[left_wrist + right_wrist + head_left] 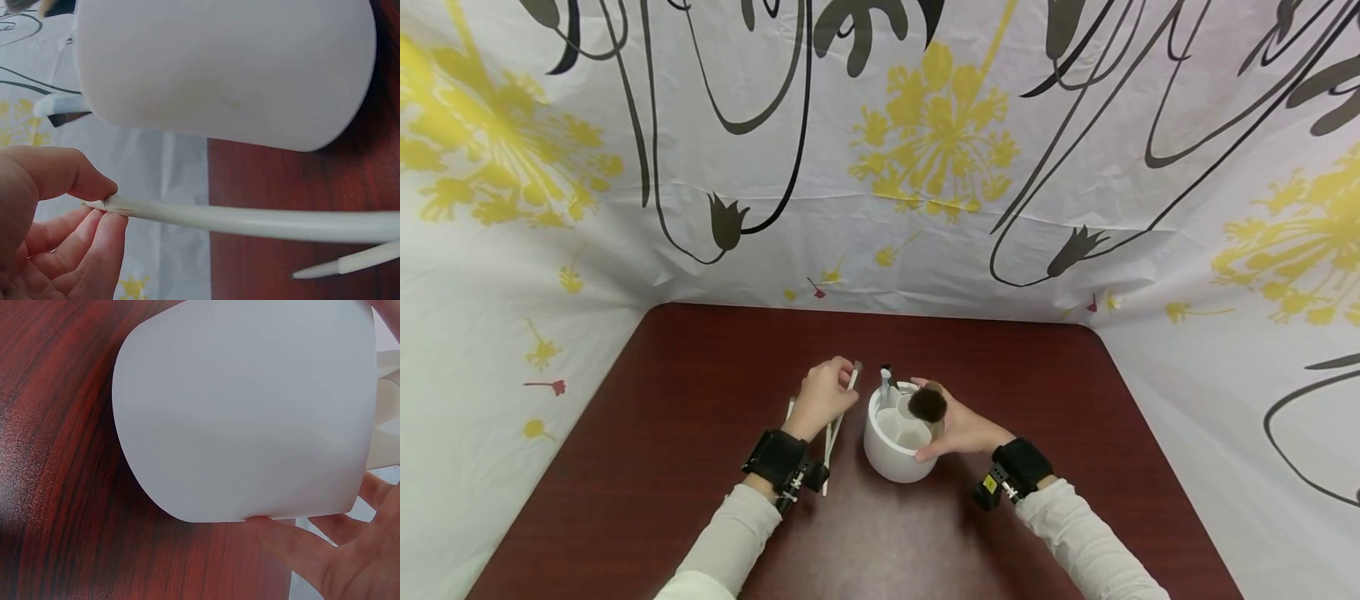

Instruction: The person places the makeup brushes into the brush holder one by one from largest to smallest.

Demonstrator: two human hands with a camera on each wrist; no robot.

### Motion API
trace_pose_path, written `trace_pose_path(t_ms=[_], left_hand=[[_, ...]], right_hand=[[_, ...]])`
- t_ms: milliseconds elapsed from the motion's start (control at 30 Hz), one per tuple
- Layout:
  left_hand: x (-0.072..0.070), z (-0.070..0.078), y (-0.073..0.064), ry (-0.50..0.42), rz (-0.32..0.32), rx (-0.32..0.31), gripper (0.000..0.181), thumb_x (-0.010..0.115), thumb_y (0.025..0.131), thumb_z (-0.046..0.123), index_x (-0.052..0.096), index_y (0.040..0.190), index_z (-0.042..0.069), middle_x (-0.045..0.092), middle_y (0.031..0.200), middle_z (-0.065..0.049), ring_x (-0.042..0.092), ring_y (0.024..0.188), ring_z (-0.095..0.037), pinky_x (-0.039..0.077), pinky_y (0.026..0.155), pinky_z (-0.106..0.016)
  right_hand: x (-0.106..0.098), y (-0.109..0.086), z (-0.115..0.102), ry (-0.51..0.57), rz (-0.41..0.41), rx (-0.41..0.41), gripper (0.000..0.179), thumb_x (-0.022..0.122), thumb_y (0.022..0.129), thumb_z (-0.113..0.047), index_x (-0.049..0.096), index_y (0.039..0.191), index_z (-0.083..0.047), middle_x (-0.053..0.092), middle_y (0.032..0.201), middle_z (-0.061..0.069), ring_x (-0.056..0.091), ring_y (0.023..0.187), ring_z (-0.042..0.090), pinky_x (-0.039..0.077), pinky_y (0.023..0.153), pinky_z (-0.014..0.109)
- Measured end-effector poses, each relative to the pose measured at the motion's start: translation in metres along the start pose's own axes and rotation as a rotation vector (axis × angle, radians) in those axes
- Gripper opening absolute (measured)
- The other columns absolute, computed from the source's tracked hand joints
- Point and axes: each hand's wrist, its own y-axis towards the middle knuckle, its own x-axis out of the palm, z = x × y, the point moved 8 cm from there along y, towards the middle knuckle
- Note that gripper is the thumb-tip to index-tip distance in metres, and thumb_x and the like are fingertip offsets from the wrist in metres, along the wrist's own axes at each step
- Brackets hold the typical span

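My left hand (822, 398) pinches a slim white-handled makeup brush (262, 223) near one end, between thumb and fingertips, just left of the holder. A round white brush holder (895, 462) with inner compartments stands on the table. Around its right side my right hand (961, 427) grips it, thumb at the front and fingers toward the back. In the holder, a fluffy dark-bristled makeup brush (928, 404) rises at the right, and a pale-tipped brush (885, 382) stands at the back left. The right wrist view shows the holder's smooth wall (244, 412) close up.
Beneath the left hand, another white-handled brush (362, 258) lies on the dark red wooden table (722, 358). A further pale stick end (790, 407) shows beside the left wrist. Patterned white cloth (820, 167) hangs behind the table and along its sides.
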Motion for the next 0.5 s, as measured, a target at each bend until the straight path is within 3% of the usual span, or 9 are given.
trace_pose_path(t_ms=[200, 500], left_hand=[[-0.007, 0.014, -0.002, -0.036, -0.001, 0.017, 0.031, 0.067, 0.069, 0.008, 0.058, 0.099, 0.006, 0.059, 0.083, -0.004, 0.059, 0.070, -0.013, 0.049, 0.061, -0.026], [-0.028, 0.037, -0.002, -0.116, 0.061, 0.047, 0.028, 0.066, 0.069, 0.007, 0.057, 0.095, 0.008, 0.059, 0.083, -0.003, 0.061, 0.069, -0.012, 0.049, 0.061, -0.025]], right_hand=[[0.000, 0.000, 0.001, 0.005, -0.002, -0.014, 0.106, 0.082, 0.062, -0.009, 0.012, 0.141, 0.000, 0.016, 0.143, 0.021, 0.027, 0.128, 0.032, 0.019, 0.101, 0.053], [-0.001, -0.001, -0.001, -0.006, 0.009, 0.005, 0.106, 0.082, 0.061, -0.009, 0.013, 0.142, -0.003, 0.016, 0.143, 0.021, 0.027, 0.128, 0.031, 0.019, 0.102, 0.051]])
